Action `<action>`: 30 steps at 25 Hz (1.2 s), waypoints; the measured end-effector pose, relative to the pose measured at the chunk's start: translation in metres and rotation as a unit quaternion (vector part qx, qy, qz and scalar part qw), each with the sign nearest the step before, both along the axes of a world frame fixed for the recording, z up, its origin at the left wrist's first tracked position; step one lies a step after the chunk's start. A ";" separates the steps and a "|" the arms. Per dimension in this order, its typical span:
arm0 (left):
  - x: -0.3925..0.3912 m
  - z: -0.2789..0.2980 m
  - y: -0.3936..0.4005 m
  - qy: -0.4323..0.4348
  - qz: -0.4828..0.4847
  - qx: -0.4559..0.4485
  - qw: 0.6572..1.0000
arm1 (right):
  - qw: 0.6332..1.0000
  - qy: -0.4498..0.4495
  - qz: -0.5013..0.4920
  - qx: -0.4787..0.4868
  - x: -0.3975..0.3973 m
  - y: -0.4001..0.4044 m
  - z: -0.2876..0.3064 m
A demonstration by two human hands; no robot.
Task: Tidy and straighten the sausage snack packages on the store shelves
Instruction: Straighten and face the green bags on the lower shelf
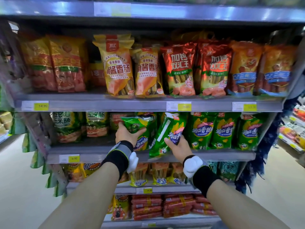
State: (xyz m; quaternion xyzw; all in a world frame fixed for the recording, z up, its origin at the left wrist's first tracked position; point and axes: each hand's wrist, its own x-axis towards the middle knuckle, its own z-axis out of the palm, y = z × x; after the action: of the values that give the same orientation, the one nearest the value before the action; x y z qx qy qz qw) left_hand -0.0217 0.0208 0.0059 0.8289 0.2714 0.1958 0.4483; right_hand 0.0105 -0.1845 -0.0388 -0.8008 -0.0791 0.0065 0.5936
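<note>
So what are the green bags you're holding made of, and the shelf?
The green bag in the right hand looks like thin glossy plastic film: it shines and crinkles. The left hand holds a similar one. The shelf looks like grey painted metal, probably.

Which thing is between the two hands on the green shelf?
In the head view, a green package standing on the shelf lies between the left hand and the right hand.

bright, even light | glare on shelf edge [148, 103] | edges blurred, bowed by wide-angle lens
</note>
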 end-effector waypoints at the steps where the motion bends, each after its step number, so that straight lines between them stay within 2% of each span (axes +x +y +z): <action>1: 0.000 -0.001 -0.001 -0.002 0.008 -0.029 1.000 | 0.995 0.079 0.006 0.061 -0.005 0.000 -0.002; 2: 0.001 0.000 -0.001 -0.006 0.014 -0.050 0.999 | 0.971 0.178 0.007 0.160 -0.011 0.002 -0.001; 4: 0.003 -0.001 0.000 -0.015 0.016 -0.082 0.996 | 0.872 0.335 0.013 0.357 -0.020 0.011 0.002; 6: 0.006 0.000 -0.002 -0.017 0.012 -0.091 0.996 | 0.784 0.375 0.009 0.495 -0.018 0.015 0.007; 9: 0.022 -0.001 -0.006 -0.006 0.024 -0.092 0.995 | 0.670 0.385 0.012 0.635 -0.001 0.022 0.024; 12: 0.042 -0.007 -0.007 0.026 0.000 -0.092 0.995 | 0.599 0.413 0.009 0.686 0.022 0.030 0.037; 13: 0.047 -0.008 -0.009 0.050 -0.025 -0.080 0.995 | 0.598 0.417 -0.007 0.684 0.030 0.031 0.036; 14: 0.054 -0.010 -0.010 0.080 -0.055 -0.060 0.994 | 0.631 0.419 -0.018 0.653 0.041 0.033 0.030; 15: 0.060 -0.011 -0.010 0.111 -0.078 -0.034 0.990 | 0.701 0.420 -0.028 0.575 0.049 0.033 0.022; 17: 0.062 -0.011 -0.008 0.150 -0.082 0.026 0.985 | 0.859 0.381 -0.051 0.337 0.055 0.031 0.010; 19: 0.058 -0.013 -0.005 0.113 -0.032 0.105 0.987 | 0.940 0.274 -0.101 0.175 0.053 0.022 0.002; 20: 0.054 -0.019 -0.003 0.058 -0.005 0.168 0.984 | 0.971 0.162 -0.141 0.106 0.051 0.017 -0.002; 21: 0.050 -0.027 -0.004 -0.005 0.006 0.250 0.968 | 0.984 0.023 -0.175 0.028 0.050 0.011 -0.007; 22: 0.047 -0.036 -0.006 -0.054 -0.006 0.350 0.935 | 0.973 -0.114 -0.194 -0.057 0.047 0.006 -0.010; 24: 0.050 -0.054 -0.012 -0.124 -0.075 0.508 0.849 | 0.913 -0.308 -0.168 -0.208 0.049 0.000 -0.021; 25: 0.055 -0.061 -0.013 -0.116 -0.118 0.535 0.828 | 0.889 -0.349 -0.132 -0.265 0.054 -0.003 -0.024; 26: 0.060 -0.065 -0.012 -0.078 -0.151 0.537 0.826 | 0.873 -0.353 -0.100 -0.320 0.059 -0.004 -0.026; 28: 0.073 -0.073 -0.006 0.022 -0.184 0.530 0.827 | 0.860 -0.288 -0.029 -0.421 0.078 -0.005 -0.029; 30: 0.080 -0.078 -0.006 0.049 -0.177 0.535 0.825 | 0.859 -0.242 0.015 -0.450 0.094 -0.007 -0.030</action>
State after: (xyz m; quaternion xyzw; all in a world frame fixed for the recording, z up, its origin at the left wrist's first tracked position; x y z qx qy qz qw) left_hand 0.0588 0.0151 -0.0716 0.9809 -0.0058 0.1870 -0.0525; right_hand 0.1042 -0.1914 -0.0686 -0.9557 -0.2209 -0.1442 0.1305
